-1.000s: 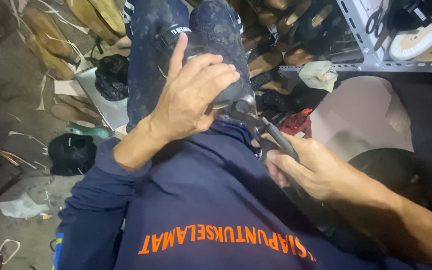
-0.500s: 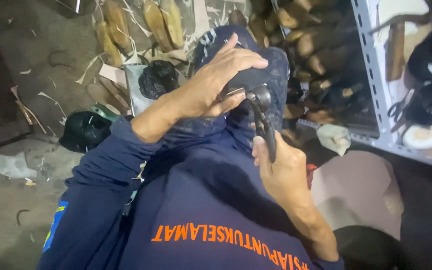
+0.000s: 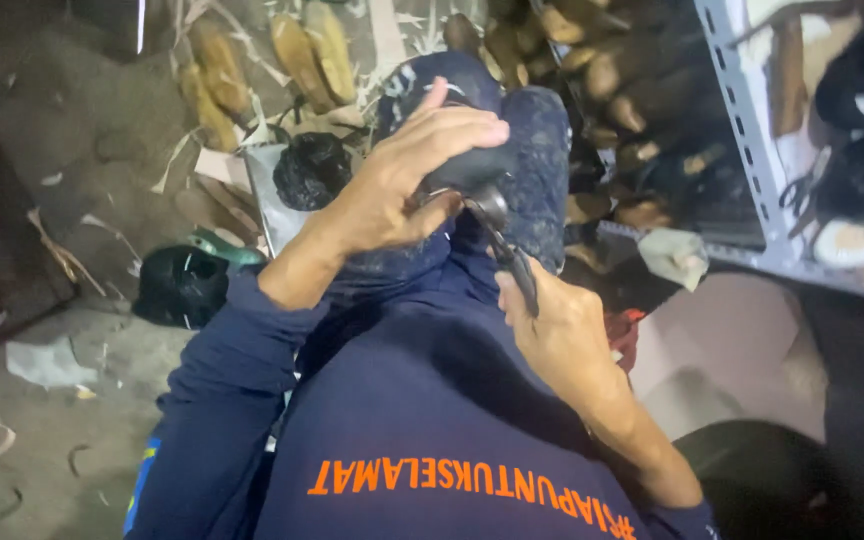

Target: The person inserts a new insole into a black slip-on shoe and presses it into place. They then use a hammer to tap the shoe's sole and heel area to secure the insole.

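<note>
left hand (image 3: 392, 190) fingers clasp a dark shoe (image 3: 467, 165); right hand (image 3: 552, 330) fingers grip pliers (image 3: 507, 250).

Dusty floor (image 3: 62, 430): wooden shoe lasts (image 3: 214, 85), paper scrap (image 3: 47, 362), black bag (image 3: 182, 287).
</note>
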